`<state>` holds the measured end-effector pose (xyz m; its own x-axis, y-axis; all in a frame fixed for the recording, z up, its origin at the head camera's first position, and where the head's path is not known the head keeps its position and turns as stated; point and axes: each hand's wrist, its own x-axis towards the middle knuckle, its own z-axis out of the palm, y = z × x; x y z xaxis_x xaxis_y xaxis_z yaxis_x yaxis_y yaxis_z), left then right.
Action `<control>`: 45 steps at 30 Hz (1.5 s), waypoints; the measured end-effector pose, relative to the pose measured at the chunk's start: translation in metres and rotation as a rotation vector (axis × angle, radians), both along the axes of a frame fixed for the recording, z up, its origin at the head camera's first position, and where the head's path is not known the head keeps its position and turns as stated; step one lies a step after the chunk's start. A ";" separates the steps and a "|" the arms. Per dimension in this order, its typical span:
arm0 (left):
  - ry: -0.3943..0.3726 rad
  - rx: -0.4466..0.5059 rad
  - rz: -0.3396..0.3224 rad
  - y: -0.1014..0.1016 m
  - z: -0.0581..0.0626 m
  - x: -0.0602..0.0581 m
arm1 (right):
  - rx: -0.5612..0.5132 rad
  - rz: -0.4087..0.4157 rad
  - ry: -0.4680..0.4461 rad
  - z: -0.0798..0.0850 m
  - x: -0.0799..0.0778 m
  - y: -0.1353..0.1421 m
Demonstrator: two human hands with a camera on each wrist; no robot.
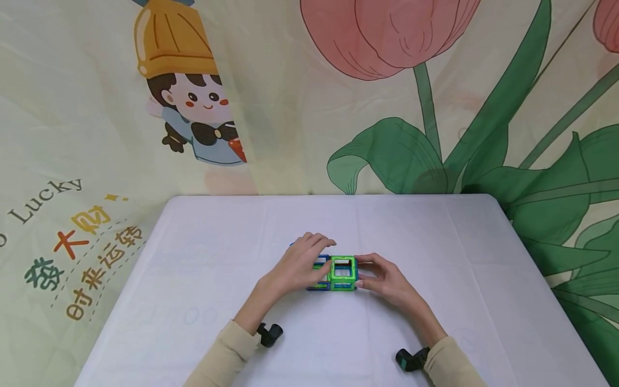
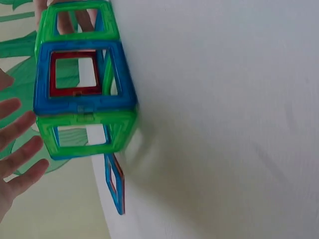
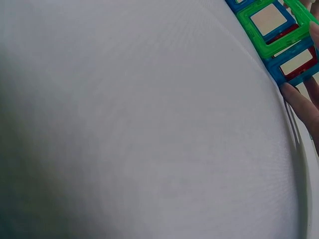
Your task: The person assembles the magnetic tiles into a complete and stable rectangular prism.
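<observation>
A block of square magnetic tiles, with green, blue and red frames, stands on the table. My right hand grips the right end of this block with thumb and fingers, and in the right wrist view a fingertip touches its lower corner. Over the block's left part hovers my left hand, hiding some of it. The left wrist view has the left fingers spread and fairly straight beside the tile block, apparently not gripping it. A blue-and-red tile sticks out from the block's left end.
The white-covered table extends around both hands. Behind its far edge hangs a printed cloth with tulips and a cartoon figure. Small black cameras sit on both wrists.
</observation>
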<state>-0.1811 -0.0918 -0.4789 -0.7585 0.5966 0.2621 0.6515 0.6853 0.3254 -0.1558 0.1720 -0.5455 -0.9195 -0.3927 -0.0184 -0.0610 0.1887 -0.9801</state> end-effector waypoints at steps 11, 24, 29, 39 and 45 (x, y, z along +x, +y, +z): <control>-0.013 0.084 0.086 -0.026 -0.002 -0.011 | 0.003 -0.009 -0.017 0.000 0.001 0.001; -0.028 0.098 0.160 -0.040 -0.013 -0.016 | 0.009 -0.011 -0.014 -0.001 0.001 0.002; -0.058 0.081 0.204 -0.044 -0.018 -0.020 | 0.003 -0.015 -0.016 0.000 0.001 0.002; -0.093 0.036 0.232 -0.048 -0.027 -0.027 | -0.002 -0.010 -0.003 0.002 0.001 0.002; -0.113 -0.011 0.240 -0.047 -0.031 -0.029 | -0.011 0.001 -0.013 0.001 0.000 0.001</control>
<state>-0.2104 -0.1388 -0.5097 -0.9028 0.3984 0.1621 0.4297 0.8197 0.3787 -0.1561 0.1727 -0.5443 -0.9187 -0.3941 -0.0260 -0.0483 0.1775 -0.9829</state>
